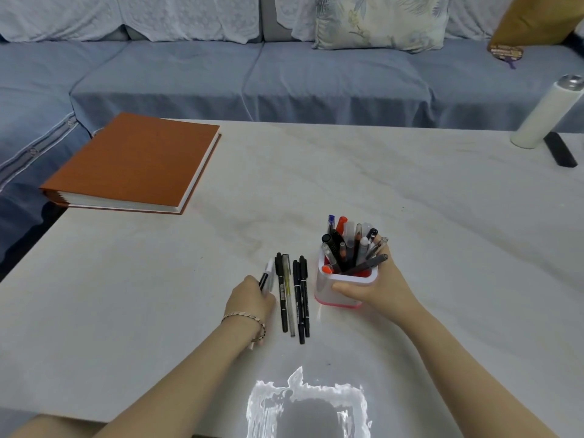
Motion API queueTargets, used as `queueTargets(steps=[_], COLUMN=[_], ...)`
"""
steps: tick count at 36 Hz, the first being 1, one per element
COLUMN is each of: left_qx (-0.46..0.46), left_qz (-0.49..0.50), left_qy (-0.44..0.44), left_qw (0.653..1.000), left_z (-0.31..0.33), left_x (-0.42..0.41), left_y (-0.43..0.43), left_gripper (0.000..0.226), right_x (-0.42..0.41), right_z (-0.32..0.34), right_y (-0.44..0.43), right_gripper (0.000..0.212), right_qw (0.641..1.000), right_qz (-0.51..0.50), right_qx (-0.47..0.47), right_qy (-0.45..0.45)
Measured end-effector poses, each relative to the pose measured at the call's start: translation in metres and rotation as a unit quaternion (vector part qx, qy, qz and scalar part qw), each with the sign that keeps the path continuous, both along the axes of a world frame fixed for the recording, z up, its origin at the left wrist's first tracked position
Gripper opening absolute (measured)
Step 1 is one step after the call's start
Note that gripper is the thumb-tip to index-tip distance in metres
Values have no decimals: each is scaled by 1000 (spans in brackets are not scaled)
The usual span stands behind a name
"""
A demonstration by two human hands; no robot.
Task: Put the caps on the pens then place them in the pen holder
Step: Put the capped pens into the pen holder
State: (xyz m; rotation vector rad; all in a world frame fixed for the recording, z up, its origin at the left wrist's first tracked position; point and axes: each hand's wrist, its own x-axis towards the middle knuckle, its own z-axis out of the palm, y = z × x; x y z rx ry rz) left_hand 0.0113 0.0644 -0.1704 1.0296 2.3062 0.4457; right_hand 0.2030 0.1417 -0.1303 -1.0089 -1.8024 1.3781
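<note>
Worktop (410, 191): pale and marbled; I see it carrying everything listed below, with a bright patch of glare at 6 o'clock.
Pen holder (344, 287): white with a red base and red inside, standing upright just right of centre; I count it crowded with pens (350, 248), caps and tips pointing up and fanning toward 12 and 2 o'clock.
Right hand (376, 289): grip wrapped round the pen holder from its 3 o'clock side, thumb across the near wall, fingers behind the far side.
Loose pens (294, 295): four lying side by side on the worktop at 9 o'clock of the pen holder, just beside it, running roughly 12 to 6; three black, one clear with a yellowish core.
Left hand (252, 300): at 9 o'clock of the loose row, resting on the worktop; grip pinched on a pen with a white end (267, 275), which points toward 12 o'clock. I cannot tell whether that end is a cap.
Bracelet (245, 320): thin chain on the left wrist.
Book (136, 162): thick, orange cover, lying flat at 10 o'clock, well apart from the pens, one corner past the worktop edge.
Bottle (546, 112): white with a metal top, upright at 2 o'clock near the far edge.
Dark flat object (561, 150): just beside the bottle; I cannot identify it.
Sofa (284, 77): blue, beyond the worktop at 12 o'clock, with a floral cushion (379, 20).
</note>
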Motion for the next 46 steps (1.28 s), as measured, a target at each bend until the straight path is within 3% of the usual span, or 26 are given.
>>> queueTargets(steps=[4, 7, 12, 15, 17, 19, 22, 25, 28, 30, 33, 35, 38, 44, 46], left_qx=[73, 195, 421, 467, 471, 460, 442, 421, 420, 438, 470, 471, 471, 461, 449], left_qz=[28, 69, 108, 85, 80, 74, 41, -4, -14, -9, -39, -69, -83, -107, -118], left_qy=[-15, -102, -300, -396, -427, -431, -440, -374, -336, -287, -217, -183, -146, -76, -70], left_qw=[997, 973, 849, 786, 768, 773, 780, 826, 843, 852, 855, 860, 866, 878, 883], left_z=[9, 33, 97, 121, 124, 118, 105, 97, 95, 95, 93, 92, 91, 80, 72], left_x=[-11, -11, 8, 26, 41, 57, 81, 94, 90, 80, 67, 63, 59, 58, 60], left_y=[-2, 2, 14, 22, 29, 35, 41, 41, 40, 41, 37, 36, 38, 32, 32], left_gripper=[20, 14, 21, 20, 18, 18, 24, 29, 37, 58, 92, 101, 87, 15, 12], right_x=[-1, 1, 0, -2, -3, -3, -3, -6, -4, -2, 0, 0, 0, 1, 2], right_z=[-2, -1, 3, 5, 6, 6, 7, 4, 1, 2, 5, 7, 5, 0, -3], right_y=[2, 1, -2, -2, -3, -5, -3, -1, 0, -3, -5, -6, -5, -3, 0], right_gripper=[59, 61, 48, 47, 40, 28, 39, 37, 40, 59, 65, 68, 67, 68, 71], right_qw=[1000, 999, 999, 999, 999, 998, 998, 999, 997, 997, 996, 996, 996, 998, 999], right_qz=[3, 7, 8, 1, 7, 13, 2, 3, 20, 14, 7, 5, 14, -4, -15], right_qx=[-25, -28, -21, -29, -21, -21, -11, -27, -38, -32, -27, -23, -26, -32, -30], right_qy=[8, 23, 33, 39, 45, 56, 56, 44, 64, 63, 79, 82, 78, 46, 35])
